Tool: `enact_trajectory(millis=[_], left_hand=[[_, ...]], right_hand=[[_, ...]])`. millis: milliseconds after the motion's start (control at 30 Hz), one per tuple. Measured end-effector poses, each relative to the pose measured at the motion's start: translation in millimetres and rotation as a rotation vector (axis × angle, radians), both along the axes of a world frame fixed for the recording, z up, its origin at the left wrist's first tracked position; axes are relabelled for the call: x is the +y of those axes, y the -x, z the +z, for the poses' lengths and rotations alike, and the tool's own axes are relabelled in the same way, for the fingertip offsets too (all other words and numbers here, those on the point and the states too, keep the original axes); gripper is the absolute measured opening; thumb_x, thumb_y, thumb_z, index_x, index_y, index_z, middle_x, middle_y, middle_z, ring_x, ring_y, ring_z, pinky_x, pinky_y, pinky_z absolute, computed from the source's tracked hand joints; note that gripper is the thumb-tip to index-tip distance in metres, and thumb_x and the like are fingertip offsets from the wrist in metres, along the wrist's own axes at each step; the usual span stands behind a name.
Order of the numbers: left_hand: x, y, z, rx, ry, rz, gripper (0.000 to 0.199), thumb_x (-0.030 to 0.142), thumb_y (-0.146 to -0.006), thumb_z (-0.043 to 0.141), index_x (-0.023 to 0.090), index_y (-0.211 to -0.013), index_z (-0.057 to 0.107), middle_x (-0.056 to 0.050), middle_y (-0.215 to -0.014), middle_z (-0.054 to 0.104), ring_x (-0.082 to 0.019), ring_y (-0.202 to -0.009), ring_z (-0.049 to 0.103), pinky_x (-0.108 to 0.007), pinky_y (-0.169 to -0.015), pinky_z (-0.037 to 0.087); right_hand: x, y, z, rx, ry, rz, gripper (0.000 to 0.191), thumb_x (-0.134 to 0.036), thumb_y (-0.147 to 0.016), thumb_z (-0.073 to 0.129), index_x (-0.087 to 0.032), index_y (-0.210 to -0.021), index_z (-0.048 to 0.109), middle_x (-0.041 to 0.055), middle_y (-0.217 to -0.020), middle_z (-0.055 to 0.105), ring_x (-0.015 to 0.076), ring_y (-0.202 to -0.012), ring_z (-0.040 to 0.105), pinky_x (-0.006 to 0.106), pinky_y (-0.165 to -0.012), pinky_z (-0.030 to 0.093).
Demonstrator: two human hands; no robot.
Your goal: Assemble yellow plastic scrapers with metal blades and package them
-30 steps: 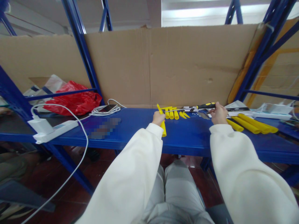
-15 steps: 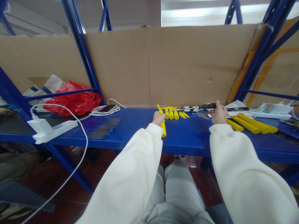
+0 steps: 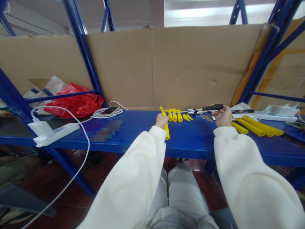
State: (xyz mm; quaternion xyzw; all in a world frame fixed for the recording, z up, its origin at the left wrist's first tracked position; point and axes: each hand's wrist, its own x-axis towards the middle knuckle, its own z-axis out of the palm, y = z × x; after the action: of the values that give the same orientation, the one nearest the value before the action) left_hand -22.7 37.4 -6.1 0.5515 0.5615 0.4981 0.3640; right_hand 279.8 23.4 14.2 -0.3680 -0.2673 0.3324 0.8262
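Observation:
My left hand (image 3: 162, 120) is closed around a yellow plastic tube-shaped piece (image 3: 167, 135), with a thin yellow part jutting out above the fingers. In my right hand (image 3: 223, 117) is the rear end of a screwdriver's black-and-yellow handle (image 3: 211, 107), held by the fingertips. The long metal shaft points left, its tip at the yellow piece by my left hand; the exact contact is too small to make out. Just beyond the left hand lie several yellow T-shaped pieces (image 3: 174, 117) and small pointed yellow bits (image 3: 188, 117).
Several longer yellow tubes (image 3: 256, 126) lie right of my right hand on the blue table (image 3: 190, 143). A cardboard panel (image 3: 190, 66) stands behind. To the left are a red plastic bag (image 3: 75, 101), a coiled white cable (image 3: 107, 112) and a white power strip (image 3: 57, 133).
My right hand's fingers have shifted and turned on the screwdriver handle, whose rear end sits slightly farther right and higher. My left hand and the yellow piece stay put.

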Motion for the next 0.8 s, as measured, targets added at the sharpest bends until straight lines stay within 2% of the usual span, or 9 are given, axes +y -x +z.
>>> enact_trajectory(millis=[167,267,367,533,633,800], left_hand=[[5.5,0.9,-3.2,-0.022,-0.011,-0.011,0.008,0.007,-0.069,0.073,0.014,-0.074,0.070,-0.002,-0.054,0.064,-0.018,-0.058,0.068,-0.025,-0.061,0.052],[7.2,0.6,-4.4,-0.032,-0.015,-0.020,0.008,0.008,-0.068,0.074,0.014,-0.073,0.070,-0.003,-0.055,0.065,-0.019,-0.059,0.068,-0.026,-0.062,0.053],[8.2,0.3,-5.4,-0.025,-0.017,-0.020,0.008,0.010,-0.069,0.075,0.014,-0.073,0.070,-0.004,-0.056,0.066,-0.019,-0.060,0.069,-0.026,-0.063,0.054],[9.1,0.4,-5.9,-0.001,-0.024,-0.014,0.006,0.010,-0.069,0.073,0.014,-0.074,0.071,-0.004,-0.055,0.065,-0.020,-0.060,0.069,-0.026,-0.062,0.053],[8.7,0.3,-5.4,0.011,-0.016,-0.014,0.007,0.010,-0.070,0.072,0.014,-0.075,0.071,-0.003,-0.055,0.064,-0.019,-0.058,0.068,-0.026,-0.061,0.053],[5.0,-0.9,-3.4,-0.009,-0.006,-0.014,0.009,0.006,-0.069,0.071,0.015,-0.070,0.068,-0.001,-0.051,0.060,-0.018,-0.056,0.066,-0.026,-0.061,0.052]], right_hand=[[-17.3,19.9,12.4,0.106,0.110,-0.053,0.030,-0.022,-0.100,0.053,-0.023,-0.074,0.039,-0.0087,-0.055,0.033,0.0080,-0.043,0.034,0.019,-0.040,0.037],[-29.0,32.9,19.0,0.106,0.122,-0.085,0.031,-0.019,-0.106,0.045,-0.022,-0.075,0.040,-0.0089,-0.057,0.035,0.0060,-0.043,0.032,0.017,-0.040,0.031],[-33.0,37.0,19.9,0.080,0.123,-0.104,0.029,-0.022,-0.106,0.047,-0.022,-0.078,0.042,-0.0092,-0.059,0.036,0.0059,-0.044,0.033,0.017,-0.039,0.031],[-19.1,24.4,9.8,0.029,0.119,-0.149,0.019,-0.035,-0.102,0.058,-0.023,-0.089,0.051,-0.0092,-0.064,0.040,0.0059,-0.045,0.038,0.015,-0.040,0.036],[-6.7,14.0,1.7,-0.016,0.102,-0.169,0.027,-0.048,-0.097,0.065,-0.024,-0.096,0.054,-0.0078,-0.071,0.047,0.0056,-0.048,0.046,0.015,-0.040,0.039],[3.1,6.2,-4.8,-0.025,0.104,-0.153,0.031,-0.054,-0.097,0.062,-0.025,-0.102,0.054,-0.0063,-0.074,0.053,0.0078,-0.050,0.054,0.017,-0.040,0.043]])
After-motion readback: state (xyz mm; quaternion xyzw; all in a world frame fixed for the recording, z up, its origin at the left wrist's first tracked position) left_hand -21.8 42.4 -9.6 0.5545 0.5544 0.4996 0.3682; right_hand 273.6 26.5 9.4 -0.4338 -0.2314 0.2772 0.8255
